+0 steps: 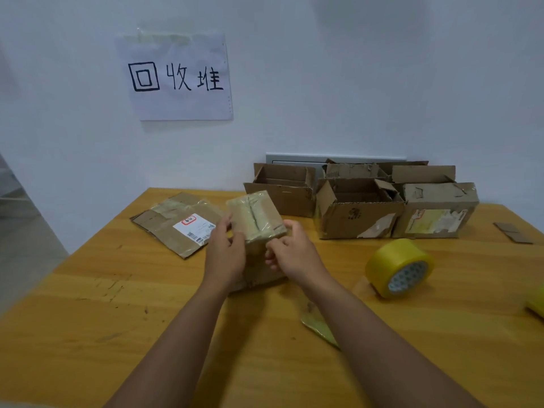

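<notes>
I am recording the small taped box (256,214) standing tilted at the middle of the wooden table (88,290); whether its base is touching, I cannot tell. The left hand (225,254) is gripping its left side, fingers curled. The right hand (291,251) is pinching its near right edge. A flattened carton (176,225) is lying just left; a yellow tape roll (399,267) is sitting well right.

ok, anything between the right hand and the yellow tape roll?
Nothing: the head view shows bare wooden table between the right hand and the yellow tape roll. A tape scrap lies nearer the camera.
</notes>
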The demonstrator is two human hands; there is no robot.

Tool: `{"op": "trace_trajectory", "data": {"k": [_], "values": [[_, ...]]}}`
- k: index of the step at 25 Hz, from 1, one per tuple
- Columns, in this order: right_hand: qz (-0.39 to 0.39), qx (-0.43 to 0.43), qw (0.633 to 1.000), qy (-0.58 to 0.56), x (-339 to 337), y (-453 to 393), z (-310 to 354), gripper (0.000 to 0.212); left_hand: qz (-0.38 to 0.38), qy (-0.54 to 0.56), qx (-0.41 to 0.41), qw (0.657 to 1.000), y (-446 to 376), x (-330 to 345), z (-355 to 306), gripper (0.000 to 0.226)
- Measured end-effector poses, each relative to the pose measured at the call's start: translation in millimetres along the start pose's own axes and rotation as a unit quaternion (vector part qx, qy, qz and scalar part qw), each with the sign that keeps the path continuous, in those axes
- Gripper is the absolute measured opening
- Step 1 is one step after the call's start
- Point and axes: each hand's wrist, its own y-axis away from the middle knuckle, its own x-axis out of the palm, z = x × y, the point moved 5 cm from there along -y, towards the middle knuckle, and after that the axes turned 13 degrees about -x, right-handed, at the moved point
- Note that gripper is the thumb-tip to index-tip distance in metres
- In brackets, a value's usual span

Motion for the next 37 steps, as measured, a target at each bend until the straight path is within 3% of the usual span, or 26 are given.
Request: {"op": "trace_trajectory", "data": {"k": [3,5,8,10,14,18,28,31,34,37], "values": [[0.049,-0.089,0.964,0.245,-18.1,-2.1,-4.5,0.042,0.026,-0.022,-0.001,0.999,-5.0,-3.0,1.2,0.03],[0.073,-0.167,0.93,0.318,-19.8,-2.2,-6.8,0.036,0.06,-0.021,0.002,0.998,-7.0,-2.7,4.1,0.018],[0.047,-0.228,0.912,0.337,-15.1,-3.2,-8.9,0.028,0.004,-0.071,0.089,0.993,-2.2,-3.5,8.6,0.02],[0.019,-0.242,0.91,0.336,-14.5,-5.4,-10.5,0.027,0.019,-0.044,0.1,0.994,6.6,1.3,16.3,0.02],[0.02,-0.251,0.911,0.325,-12.5,-5.6,-13.7,0.028,0.098,0.104,0.004,0.99,14.1,6.6,26.3,0.026],[0.031,-0.244,0.916,0.318,-13.8,-8.7,-12.8,0.028,0.07,0.174,-0.065,0.98,10.1,10.1,21.8,0.023],[0.084,-0.187,0.923,0.326,-13.8,-9.8,-7.9,0.032,0.013,0.153,-0.105,0.983,14.7,12.6,10.4,0.032],[0.126,-0.175,0.922,0.323,-26.4,-3.9,-5.5,0.042,-0.008,0.093,-0.058,0.994,16.0,11.2,3.0,0.027],[0.136,-0.156,0.904,0.374,-66.3,7.0,-7.0,0.048,-0.064,-0.045,0.059,0.995,19.9,13.7,3.0,0.029],[0.164,-0.158,0.788,0.572,-103.5,14.5,-10.6,0.032,-0.179,-0.141,0.207,0.951,44.6,23.9,-3.6,0.029]]}}
